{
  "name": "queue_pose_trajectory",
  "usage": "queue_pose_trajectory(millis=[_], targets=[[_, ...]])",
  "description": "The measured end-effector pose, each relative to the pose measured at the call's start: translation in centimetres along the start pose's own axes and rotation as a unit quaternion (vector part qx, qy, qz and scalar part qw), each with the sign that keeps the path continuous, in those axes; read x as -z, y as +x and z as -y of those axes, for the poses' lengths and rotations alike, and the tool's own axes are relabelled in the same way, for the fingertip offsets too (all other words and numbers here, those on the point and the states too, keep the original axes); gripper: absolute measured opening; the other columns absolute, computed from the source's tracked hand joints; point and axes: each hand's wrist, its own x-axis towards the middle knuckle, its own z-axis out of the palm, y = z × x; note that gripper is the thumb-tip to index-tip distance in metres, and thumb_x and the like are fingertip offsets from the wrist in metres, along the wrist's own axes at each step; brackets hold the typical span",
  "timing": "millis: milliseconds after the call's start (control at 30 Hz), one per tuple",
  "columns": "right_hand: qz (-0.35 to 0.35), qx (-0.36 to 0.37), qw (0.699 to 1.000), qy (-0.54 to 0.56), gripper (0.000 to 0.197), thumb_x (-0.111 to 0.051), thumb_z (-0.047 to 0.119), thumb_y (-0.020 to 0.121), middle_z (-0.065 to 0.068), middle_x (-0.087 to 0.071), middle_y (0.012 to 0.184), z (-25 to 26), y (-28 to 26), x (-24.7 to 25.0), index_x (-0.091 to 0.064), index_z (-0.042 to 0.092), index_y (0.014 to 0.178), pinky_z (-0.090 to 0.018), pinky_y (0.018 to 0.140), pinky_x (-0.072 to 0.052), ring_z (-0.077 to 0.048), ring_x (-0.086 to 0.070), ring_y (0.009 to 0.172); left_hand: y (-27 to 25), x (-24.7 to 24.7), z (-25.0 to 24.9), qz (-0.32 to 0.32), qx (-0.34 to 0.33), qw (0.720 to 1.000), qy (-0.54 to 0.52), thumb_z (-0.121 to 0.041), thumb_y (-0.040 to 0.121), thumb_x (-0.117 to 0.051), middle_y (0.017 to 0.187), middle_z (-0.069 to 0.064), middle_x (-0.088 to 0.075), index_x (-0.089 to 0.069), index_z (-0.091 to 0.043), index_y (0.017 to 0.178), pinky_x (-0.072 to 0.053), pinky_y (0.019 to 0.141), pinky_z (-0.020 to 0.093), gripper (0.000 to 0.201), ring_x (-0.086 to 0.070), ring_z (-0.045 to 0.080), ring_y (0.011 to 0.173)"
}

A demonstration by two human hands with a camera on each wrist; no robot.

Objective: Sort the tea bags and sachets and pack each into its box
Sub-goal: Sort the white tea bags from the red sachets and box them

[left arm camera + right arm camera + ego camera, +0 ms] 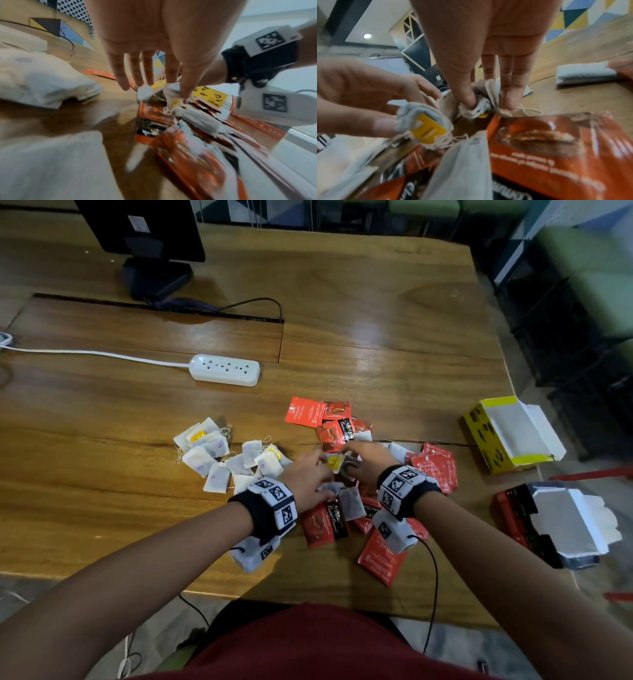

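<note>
My left hand [322, 465] pinches a white tea bag with a yellow tag [335, 463] between thumb and forefinger [171, 75], above a heap of red sachets [334, 433]. My right hand [351, 451], just beside it, pinches another crumpled tea bag [488, 92] between thumb and fingers [510, 100]. In the right wrist view the left hand's tea bag [419, 121] hangs at the left. A group of sorted tea bags [222, 457] lies on the table to the left. An open yellow box [507, 436] and an open red box [548, 522] stand at the right.
A white power strip [224, 369] with its cable lies behind the tea bags. A monitor on its stand [154, 275] is at the far left. More red sachets [382, 556] lie near the table's front edge, and one tea bag [351, 503] lies on top of them.
</note>
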Motion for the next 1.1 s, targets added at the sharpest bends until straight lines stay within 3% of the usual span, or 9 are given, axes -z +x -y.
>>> queue_pose_trajectory(millis=[100,167,367,500,600,700,900,1000,1100], targets=[[-0.007,0.006,0.999,0.040,0.033,-0.061,0.021,0.084,-0.008,-0.064,0.113,0.2,-0.7,0.4,-0.057,0.016,0.117,-0.033,0.082,-0.051,-0.026,-0.061,0.100,0.9,0.6,0.3,0.002,0.011,1.000,0.008,-0.037,0.086,-0.058,0.152,0.003,-0.021,-0.062,-0.016,0.114,-0.024,0.114,0.044,0.035,-0.023,0.027,0.138],[-0.015,-0.001,0.995,0.097,0.029,-0.063,0.021,0.083,-0.006,-0.065,0.109,0.3,-0.9,0.4,-0.058,0.017,0.111,-0.032,0.079,-0.053,-0.022,-0.062,0.096,1.3,0.8,0.4,0.012,-0.002,1.000,-0.010,-0.034,0.086,-0.059,0.155,0.002,-0.018,-0.060,-0.016,0.117,-0.021,0.115,0.040,0.036,-0.022,0.025,0.140],[-0.024,-0.029,0.962,0.270,0.015,-0.062,0.013,0.085,-0.004,-0.061,0.109,1.2,-1.0,0.4,-0.059,0.017,0.099,-0.025,0.066,-0.056,-0.014,-0.061,0.085,1.1,1.8,0.9,0.001,-0.008,0.995,-0.098,-0.032,0.082,-0.064,0.139,0.005,-0.041,-0.061,-0.015,0.116,-0.039,0.100,0.031,0.038,-0.047,0.022,0.122],[-0.020,-0.061,0.926,0.373,0.018,-0.057,0.003,0.084,-0.003,-0.057,0.100,1.8,-1.3,0.6,-0.055,0.014,0.098,-0.041,0.076,-0.057,-0.020,-0.061,0.080,0.2,3.3,2.3,-0.042,0.029,0.992,-0.114,-0.028,0.084,-0.063,0.124,0.004,-0.053,-0.064,-0.012,0.102,-0.035,0.084,0.022,0.024,-0.052,0.020,0.110],[-0.049,-0.080,0.941,0.326,0.018,-0.056,0.006,0.084,-0.007,-0.060,0.103,1.0,-1.5,0.3,-0.056,0.015,0.099,-0.032,0.067,-0.056,-0.018,-0.061,0.078,-0.7,4.5,3.9,-0.075,0.059,0.987,-0.133,-0.025,0.084,-0.064,0.119,0.007,-0.055,-0.065,-0.010,0.097,-0.039,0.088,0.029,0.021,-0.052,0.021,0.107],[-0.005,-0.057,0.980,0.192,0.024,-0.065,0.024,0.082,0.000,-0.060,0.097,-0.2,-2.3,0.0,-0.058,0.014,0.103,-0.020,0.065,-0.046,-0.013,-0.057,0.081,-1.6,5.8,5.7,-0.132,0.109,0.973,-0.152,-0.027,0.084,-0.064,0.109,0.005,-0.053,-0.064,-0.010,0.101,-0.038,0.081,0.027,0.024,-0.051,0.017,0.094],[0.033,-0.032,0.999,-0.006,0.044,-0.073,0.044,0.068,0.001,-0.050,0.104,-1.2,-3.1,-1.7,-0.058,0.023,0.103,-0.031,0.085,-0.043,-0.015,-0.042,0.099,-2.8,6.8,8.6,-0.166,0.197,0.956,-0.141,-0.033,0.087,-0.060,0.088,0.009,-0.056,-0.060,-0.006,0.110,-0.035,0.065,0.026,0.036,-0.049,0.020,0.079],[0.036,-0.041,0.998,-0.014,0.035,-0.073,0.040,0.069,0.002,-0.043,0.099,-1.1,-3.0,-2.1,-0.057,0.022,0.094,-0.029,0.085,-0.038,-0.016,-0.038,0.100,-3.0,6.4,9.5,-0.152,0.231,0.952,-0.129,-0.033,0.088,-0.058,0.106,0.015,-0.060,-0.056,-0.007,0.115,-0.037,0.070,0.028,0.037,-0.051,0.021,0.085],[0.023,-0.043,0.999,0.009,0.021,-0.070,0.029,0.075,0.001,-0.043,0.097,-0.9,-2.9,-2.0,-0.060,0.018,0.089,-0.027,0.082,-0.038,-0.019,-0.043,0.101,-3.0,5.9,9.9,-0.142,0.265,0.944,-0.135,-0.027,0.087,-0.059,0.129,0.018,-0.044,-0.047,-0.010,0.124,-0.044,0.086,0.035,0.042,-0.056,0.032,0.101]])
